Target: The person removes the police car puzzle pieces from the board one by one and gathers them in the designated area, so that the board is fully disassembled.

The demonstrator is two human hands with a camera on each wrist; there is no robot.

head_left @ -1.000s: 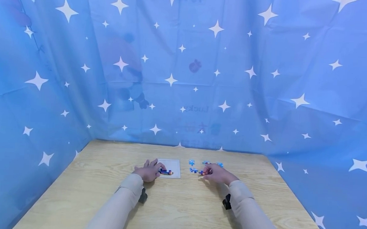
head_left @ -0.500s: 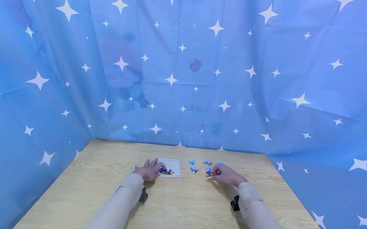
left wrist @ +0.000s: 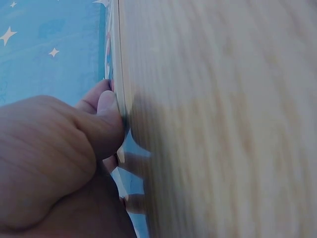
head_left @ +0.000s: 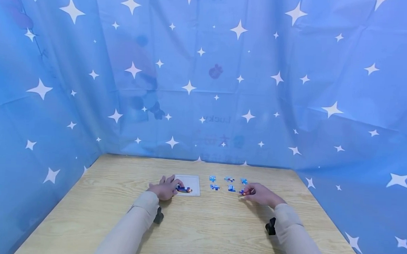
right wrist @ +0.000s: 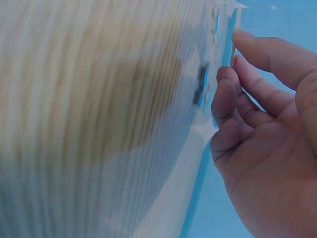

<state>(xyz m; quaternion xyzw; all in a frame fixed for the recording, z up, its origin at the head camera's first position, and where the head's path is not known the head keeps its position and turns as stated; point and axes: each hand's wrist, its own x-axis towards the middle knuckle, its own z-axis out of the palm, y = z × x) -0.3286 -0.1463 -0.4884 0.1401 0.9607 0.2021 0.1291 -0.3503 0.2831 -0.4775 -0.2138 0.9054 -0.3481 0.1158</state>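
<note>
My left hand (head_left: pixel 164 189) lies at the left side of a white puzzle tray (head_left: pixel 195 182), its thumb at the near edge and a finger over the inside. A few dark blue and orange joined pieces (head_left: pixel 188 190) fill the tray's lower part, partly covered by that hand. To the right, my right hand (head_left: pixel 262 194) pinches a dark blue and orange puzzle piece (head_left: pixel 242 192) between thumb and fingertips. In the right wrist view this piece (right wrist: pixel 234 52) shows edge-on, above the table surface.
Several loose blue puzzle pieces lie in two rows between tray and right hand, such as one at the left (head_left: pixel 213 178) and one near the right hand (head_left: pixel 231 188). A light wooden table (head_left: pixel 199 229) meets a blue star-patterned curtain (head_left: pixel 204 104) at the back.
My right hand has moved right along the near side of the loose pieces with its piece, uncovering a blue piece now lying on the table. The left hand stays at the tray.
</note>
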